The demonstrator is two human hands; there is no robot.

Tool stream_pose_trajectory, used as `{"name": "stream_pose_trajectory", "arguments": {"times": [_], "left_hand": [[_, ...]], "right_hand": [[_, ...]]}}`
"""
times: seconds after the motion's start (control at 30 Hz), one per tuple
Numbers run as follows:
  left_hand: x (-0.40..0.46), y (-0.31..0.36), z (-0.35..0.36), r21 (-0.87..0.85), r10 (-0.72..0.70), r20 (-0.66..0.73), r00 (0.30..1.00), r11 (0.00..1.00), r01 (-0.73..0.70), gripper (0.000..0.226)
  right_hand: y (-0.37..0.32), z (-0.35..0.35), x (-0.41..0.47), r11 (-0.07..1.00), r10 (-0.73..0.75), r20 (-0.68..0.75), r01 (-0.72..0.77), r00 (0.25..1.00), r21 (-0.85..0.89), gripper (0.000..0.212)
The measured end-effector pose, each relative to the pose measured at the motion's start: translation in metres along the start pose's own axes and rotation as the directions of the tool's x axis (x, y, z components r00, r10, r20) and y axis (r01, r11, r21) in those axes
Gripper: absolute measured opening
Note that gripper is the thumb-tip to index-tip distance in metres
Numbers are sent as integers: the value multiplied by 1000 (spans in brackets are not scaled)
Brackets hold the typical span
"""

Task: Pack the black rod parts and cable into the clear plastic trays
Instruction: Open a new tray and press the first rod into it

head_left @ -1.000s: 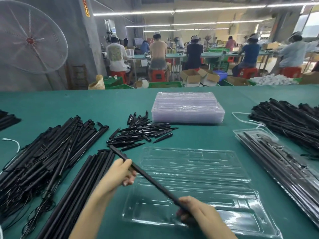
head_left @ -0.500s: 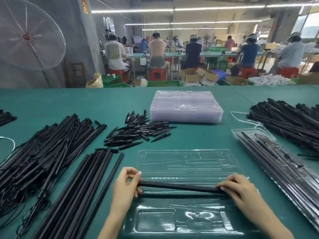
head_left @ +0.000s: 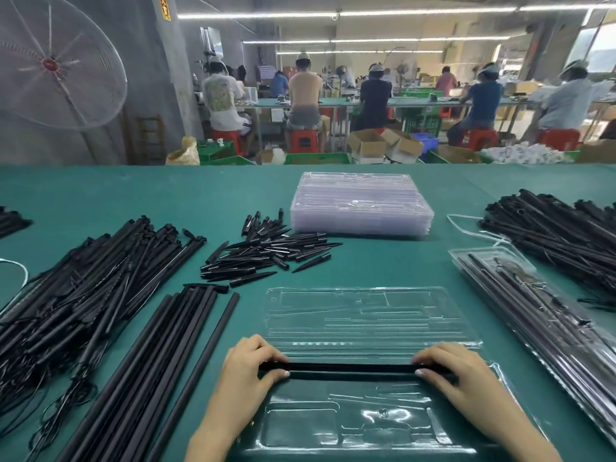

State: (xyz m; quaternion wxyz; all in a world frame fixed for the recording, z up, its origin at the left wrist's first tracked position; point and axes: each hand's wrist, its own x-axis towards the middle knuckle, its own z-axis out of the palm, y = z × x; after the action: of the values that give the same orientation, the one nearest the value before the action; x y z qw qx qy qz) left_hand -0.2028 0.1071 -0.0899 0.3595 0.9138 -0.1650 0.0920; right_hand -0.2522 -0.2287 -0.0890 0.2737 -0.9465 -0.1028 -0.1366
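An open clear plastic tray (head_left: 366, 315) lies before me on the green table. A long black rod (head_left: 350, 367) lies crosswise over the tray's middle. My left hand (head_left: 246, 371) grips the rod's left end, fingers over it and thumb under. My right hand (head_left: 463, 378) grips its right end the same way. Plain black rods (head_left: 160, 365) lie in a row to the left of the tray. Further left is a heap of rods with black cable (head_left: 76, 295).
Short pointed black spikes (head_left: 266, 251) lie piled behind the tray. A stack of clear trays (head_left: 360, 205) stands at mid-back. A packed tray (head_left: 546, 321) sits at the right, with another rod heap (head_left: 560, 235) behind it. Workers sit at benches beyond the table.
The rod swung from a diagonal to lie level across the tray. Both hands came down with it to the tray's middle, one at each end.
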Motion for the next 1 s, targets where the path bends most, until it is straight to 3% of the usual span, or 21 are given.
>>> {"name": "stream_pose_trajectory", "arguments": {"times": [0.17, 0.3, 0.6, 0.8, 1.0], "left_hand": [[-1, -7, -2, 18, 33, 57, 998, 999, -34, 20], [-2, -10, -3, 30, 82, 91, 992, 996, -85, 24], [-6, -11, -1, 40, 55, 44, 998, 998, -57, 4], [-6, -8, -3, 68, 87, 79, 993, 993, -93, 12], [-6, -7, -2, 78, 98, 78, 992, 992, -104, 6]], "right_hand": [[5, 5, -5, 998, -23, -48, 20, 999, -60, 5], [8, 7, -7, 994, -16, -71, 8, 997, -111, 14], [8, 6, -8, 998, 26, -59, -29, 998, -47, 11], [9, 8, -8, 998, 4, -82, -9, 997, -58, 8], [10, 8, -9, 998, -7, -96, 1, 995, -61, 10]]}}
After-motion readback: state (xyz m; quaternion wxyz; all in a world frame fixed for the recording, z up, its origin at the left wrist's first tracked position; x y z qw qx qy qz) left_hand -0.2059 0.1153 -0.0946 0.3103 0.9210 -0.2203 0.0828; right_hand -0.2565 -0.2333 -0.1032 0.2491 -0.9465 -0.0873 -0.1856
